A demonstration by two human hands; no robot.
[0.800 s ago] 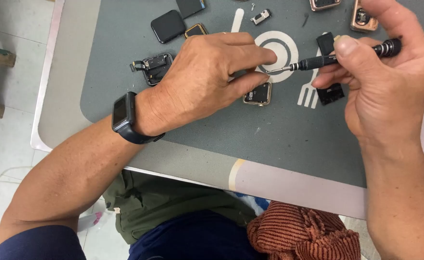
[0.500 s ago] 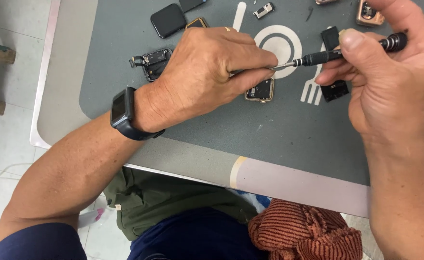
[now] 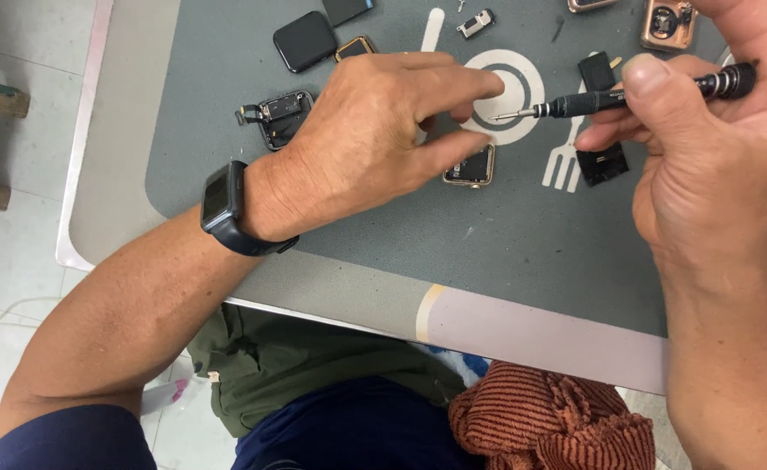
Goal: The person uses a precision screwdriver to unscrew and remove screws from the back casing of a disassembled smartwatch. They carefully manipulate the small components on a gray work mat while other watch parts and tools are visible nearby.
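My right hand (image 3: 714,157) grips a thin black precision screwdriver (image 3: 592,103), its tip pointing left over a white ring printed on the grey mat (image 3: 505,252). My left hand (image 3: 375,130) hovers over the mat with its fingers stretched toward the tip, a small gap between them. The thumb lies just above a gold-edged smartwatch case (image 3: 470,167) that rests flat on the mat. Nothing shows between the left fingers. A dark smartwatch (image 3: 222,204) sits on my left wrist.
On the mat lie a black watch screen (image 3: 305,41), an opened black watch body (image 3: 279,117), a black part (image 3: 601,161), a small metal piece (image 3: 475,23) and a rose-gold case (image 3: 666,23). A brown striped cloth (image 3: 549,426) lies in my lap below the table edge (image 3: 522,326).
My left fingers were touching the screwdriver tip; they have drawn back and the tip stands free. The left hand has lifted slightly off the gold watch case.
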